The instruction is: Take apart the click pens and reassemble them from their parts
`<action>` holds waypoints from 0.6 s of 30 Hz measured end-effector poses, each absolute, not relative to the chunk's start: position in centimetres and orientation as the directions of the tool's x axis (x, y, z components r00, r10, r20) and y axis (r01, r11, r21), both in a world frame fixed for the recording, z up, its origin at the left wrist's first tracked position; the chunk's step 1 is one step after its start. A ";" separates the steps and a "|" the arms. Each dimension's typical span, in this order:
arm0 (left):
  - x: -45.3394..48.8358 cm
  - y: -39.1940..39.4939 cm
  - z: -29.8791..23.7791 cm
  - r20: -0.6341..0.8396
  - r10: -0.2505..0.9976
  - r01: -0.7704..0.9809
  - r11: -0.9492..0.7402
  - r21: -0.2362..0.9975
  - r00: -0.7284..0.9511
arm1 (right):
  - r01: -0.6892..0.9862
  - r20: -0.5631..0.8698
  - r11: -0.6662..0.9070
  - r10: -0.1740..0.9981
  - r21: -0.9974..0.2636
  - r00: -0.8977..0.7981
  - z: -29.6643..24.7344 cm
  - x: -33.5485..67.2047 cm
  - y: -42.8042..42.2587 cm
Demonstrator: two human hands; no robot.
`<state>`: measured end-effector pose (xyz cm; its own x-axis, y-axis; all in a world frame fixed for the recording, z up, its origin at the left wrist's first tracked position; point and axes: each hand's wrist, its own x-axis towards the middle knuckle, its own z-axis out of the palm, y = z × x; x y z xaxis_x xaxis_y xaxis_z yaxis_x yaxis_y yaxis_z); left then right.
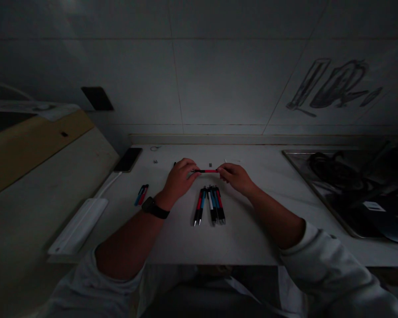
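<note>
The left hand (pixel 182 174) and right hand (pixel 234 176) pinch opposite ends of one red-and-black pen (pixel 209 171) over the white worktop (pixel 252 238). Nearer lie at least five pens (pixel 210 201); left, two short pieces (pixel 143 195), one phone (pixel 128 160); right, one metal-rimmed unit (pixel 305 151). Far, a panelled wall (pixel 219 84); dim room.

Left hand (pixel 180 180) and right hand (pixel 238 178) pinching, facing each other, slightly apart; bare forearms (pixel 129 243) angled inward.
</note>
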<state>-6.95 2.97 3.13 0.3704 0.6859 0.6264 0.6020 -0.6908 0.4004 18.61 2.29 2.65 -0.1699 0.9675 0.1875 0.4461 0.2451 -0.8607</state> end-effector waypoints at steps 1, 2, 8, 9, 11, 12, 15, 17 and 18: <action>-7.0 3.0 3.1 0.621 0.687 0.609 -0.689 0.392 0.378 | 0.455 0.211 0.264 0.964 -0.851 -0.163 2.6 18.6 2.3; -7.0 3.1 3.0 0.613 0.690 0.615 -0.687 0.386 0.385 | 0.460 0.238 0.284 0.959 -0.841 -0.156 2.6 18.6 2.3; -7.1 3.2 2.9 0.619 0.709 0.623 -0.661 0.418 0.337 | 0.447 0.375 0.405 0.913 -0.798 -0.159 2.4 18.3 2.0; -7.1 3.3 2.9 0.626 0.703 0.620 -0.667 0.415 0.338 | 0.443 0.370 0.403 0.914 -0.801 -0.164 2.3 18.3 1.9; -7.2 3.3 2.8 0.636 0.690 0.615 -0.678 0.402 0.346 | 0.462 0.336 0.384 0.923 -0.800 -0.185 2.2 18.3 1.9; -7.2 3.4 2.7 0.638 0.686 0.615 -0.681 0.396 0.349 | 0.483 0.321 0.378 0.926 -0.790 -0.200 2.1 18.3 1.9; -7.2 3.5 2.6 0.633 0.688 0.625 -0.678 0.387 0.355 | 0.518 0.334 0.406 0.914 -0.753 -0.230 2.0 18.4 2.0; -7.2 3.4 2.6 0.626 0.695 0.627 -0.673 0.392 0.354 | 0.510 0.367 0.434 0.901 -0.743 -0.231 2.0 18.4 2.0; -7.2 3.4 2.7 0.624 0.697 0.627 -0.671 0.395 0.353 | 0.507 0.372 0.439 0.898 -0.742 -0.234 2.0 18.4 2.0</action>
